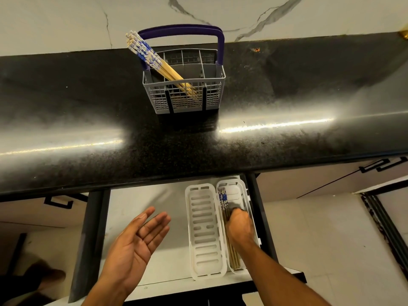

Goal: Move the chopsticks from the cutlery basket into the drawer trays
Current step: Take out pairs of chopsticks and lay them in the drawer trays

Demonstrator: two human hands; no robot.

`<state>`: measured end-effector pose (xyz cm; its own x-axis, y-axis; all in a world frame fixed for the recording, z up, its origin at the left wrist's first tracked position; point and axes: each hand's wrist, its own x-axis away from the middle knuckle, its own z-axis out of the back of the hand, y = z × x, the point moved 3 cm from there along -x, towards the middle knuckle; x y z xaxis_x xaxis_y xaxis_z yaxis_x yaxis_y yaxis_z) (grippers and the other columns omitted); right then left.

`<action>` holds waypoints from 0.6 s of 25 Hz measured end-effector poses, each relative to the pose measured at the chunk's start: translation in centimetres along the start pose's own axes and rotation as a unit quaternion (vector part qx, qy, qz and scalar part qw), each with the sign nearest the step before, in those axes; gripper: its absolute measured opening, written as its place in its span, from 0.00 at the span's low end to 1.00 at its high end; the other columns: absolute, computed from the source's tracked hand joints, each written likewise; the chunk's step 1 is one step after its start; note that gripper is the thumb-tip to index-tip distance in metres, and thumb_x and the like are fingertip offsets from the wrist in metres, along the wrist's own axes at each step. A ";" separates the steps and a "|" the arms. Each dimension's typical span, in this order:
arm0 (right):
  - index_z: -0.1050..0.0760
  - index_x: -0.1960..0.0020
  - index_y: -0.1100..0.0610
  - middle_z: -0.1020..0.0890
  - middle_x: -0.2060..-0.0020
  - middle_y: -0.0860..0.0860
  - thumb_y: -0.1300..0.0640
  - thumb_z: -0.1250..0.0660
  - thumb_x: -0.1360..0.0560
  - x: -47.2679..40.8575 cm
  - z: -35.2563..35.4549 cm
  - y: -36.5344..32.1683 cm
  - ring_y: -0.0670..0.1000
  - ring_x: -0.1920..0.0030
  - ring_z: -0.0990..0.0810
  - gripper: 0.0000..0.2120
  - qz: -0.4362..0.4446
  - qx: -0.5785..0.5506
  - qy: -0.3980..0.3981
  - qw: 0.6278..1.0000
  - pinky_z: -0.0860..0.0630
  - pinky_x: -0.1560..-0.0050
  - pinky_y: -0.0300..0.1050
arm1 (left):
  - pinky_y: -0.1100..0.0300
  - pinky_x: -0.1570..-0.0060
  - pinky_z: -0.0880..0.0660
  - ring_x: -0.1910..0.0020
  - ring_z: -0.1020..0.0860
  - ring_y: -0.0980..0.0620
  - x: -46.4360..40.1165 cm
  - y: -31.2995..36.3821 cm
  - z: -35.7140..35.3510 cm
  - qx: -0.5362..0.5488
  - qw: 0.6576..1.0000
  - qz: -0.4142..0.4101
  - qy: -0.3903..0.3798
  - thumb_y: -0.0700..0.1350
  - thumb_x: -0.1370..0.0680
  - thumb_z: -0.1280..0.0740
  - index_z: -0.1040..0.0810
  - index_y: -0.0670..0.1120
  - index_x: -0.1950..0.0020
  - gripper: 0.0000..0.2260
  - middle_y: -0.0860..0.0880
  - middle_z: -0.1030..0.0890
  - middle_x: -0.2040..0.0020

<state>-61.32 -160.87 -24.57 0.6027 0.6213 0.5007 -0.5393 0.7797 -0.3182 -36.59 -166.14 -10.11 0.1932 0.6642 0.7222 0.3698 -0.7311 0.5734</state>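
1. Two bare arms reach out from the bottom edge, closest of all; the left hand (134,241) floats over the open drawer (141,208) with its palm up and fingers loose, holding nothing; the right hand (239,226) is down in the right tray (237,191), fingers curled onto the chopsticks in the tray (223,198).
2. Biggest thing here is the black counter (88,111); it is shiny and runs all the way across, above the drawer.
3. Next biggest is the drawer; it is pulled out under the counter edge and is pale inside.
4. On the counter stands the grey cutlery basket (187,100) with a purple handle (183,30); it sits far back, well away from the hands.
5. Side by side in the drawer lie two white trays; the left tray (204,219) has long slots in its floor.
6. Smallest are the chopsticks; a bunch of chopsticks in the basket (152,59) leans to the left, blue-and-white ends sticking up; the ones in the right tray lie flat along it.
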 end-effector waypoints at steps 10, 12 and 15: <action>0.22 0.44 0.58 0.18 0.52 0.54 0.60 0.35 0.21 0.1 0.2 -0.1 0.51 0.54 0.18 0.07 0.011 0.023 -0.008 1.000 0.18 0.50 0.45 | 0.45 0.47 0.21 0.44 0.17 0.40 0.0 0.3 -0.3 0.004 1.000 -0.006 -0.001 0.46 0.20 0.40 0.23 0.43 0.37 0.14 0.37 0.16 0.44; 0.22 0.44 0.57 0.18 0.52 0.53 0.60 0.36 0.21 0.5 1.6 -0.6 0.52 0.53 0.18 0.07 0.017 0.018 -0.001 1.000 0.17 0.50 0.47 | 0.46 0.47 0.22 0.44 0.18 0.39 0.0 0.9 -0.7 0.011 1.000 -0.019 -0.010 0.46 0.23 0.37 0.23 0.43 0.37 0.17 0.36 0.17 0.44; 0.20 0.48 0.53 0.16 0.57 0.50 0.55 0.36 0.20 1.1 5.9 -2.4 0.49 0.58 0.17 0.07 0.066 -0.024 0.039 0.997 0.17 0.55 0.48 | 0.46 0.46 0.21 0.43 0.18 0.39 0.0 2.7 -1.6 0.030 0.998 -0.052 -0.030 0.46 0.26 0.35 0.23 0.42 0.36 0.20 0.36 0.17 0.44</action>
<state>-62.83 -162.54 -18.55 0.5728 0.7221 0.3880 -0.5903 0.6918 -0.4159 -37.09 -168.39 -7.93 0.2039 0.7448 0.6354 0.4437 -0.6488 0.6181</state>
